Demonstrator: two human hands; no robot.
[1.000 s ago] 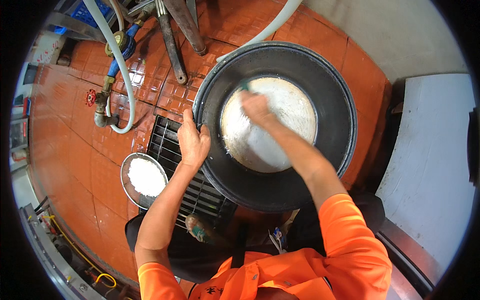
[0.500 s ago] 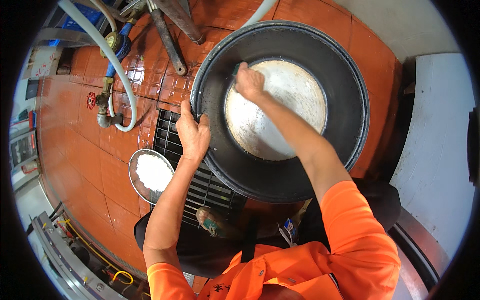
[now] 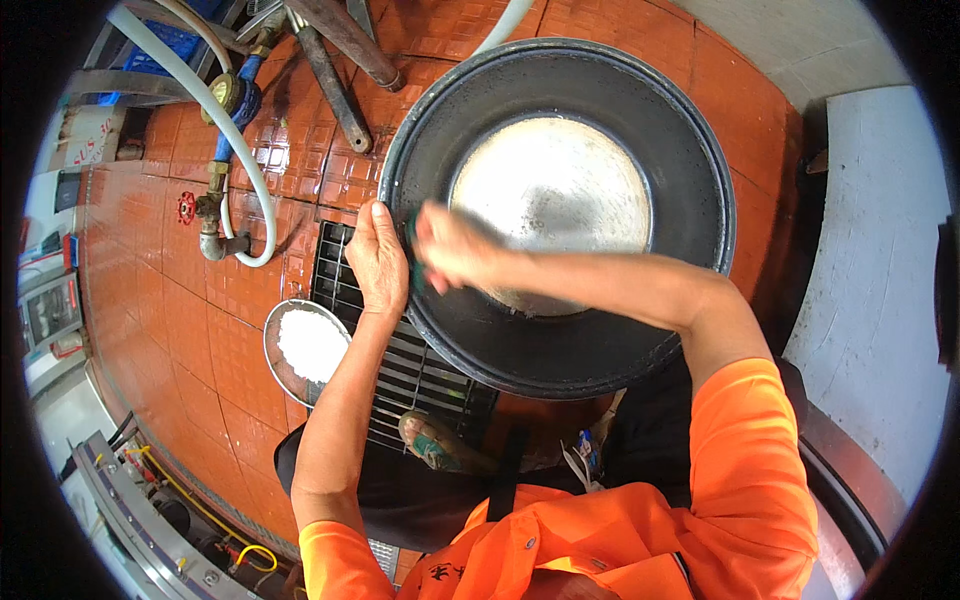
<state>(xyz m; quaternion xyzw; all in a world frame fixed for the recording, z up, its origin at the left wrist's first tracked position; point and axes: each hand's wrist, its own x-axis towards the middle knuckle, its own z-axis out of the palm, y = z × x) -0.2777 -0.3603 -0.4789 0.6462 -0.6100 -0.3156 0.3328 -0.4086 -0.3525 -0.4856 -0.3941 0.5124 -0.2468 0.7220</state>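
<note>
A large round black pan (image 3: 560,355) with a pale, shiny bottom fills the middle of the view, tilted toward me. My left hand (image 3: 380,262) grips its left rim, thumb pointing up along the edge. Close beside it, inside the pan, my right hand (image 3: 452,248) is closed and smeared by motion. Its fingers press a dark green scouring pad (image 3: 412,240) against the inner wall near the left rim; most of the pad is hidden. Left of my forearm sits a round metal strainer (image 3: 272,345) holding a white mass.
Below the pan's left side lies a metal floor grate (image 3: 425,380) set in wet red tiles (image 3: 215,320). A pipe with a red valve handle (image 3: 187,207) and a pale hose (image 3: 255,170) stand at the left. A white panel (image 3: 875,280) rises at the right. My shoe (image 3: 430,440) rests near the grate.
My right hand has swept left and down, from the upper edge of the pan's bottom to the inner wall beside my left hand. My left hand stays at the rim.
</note>
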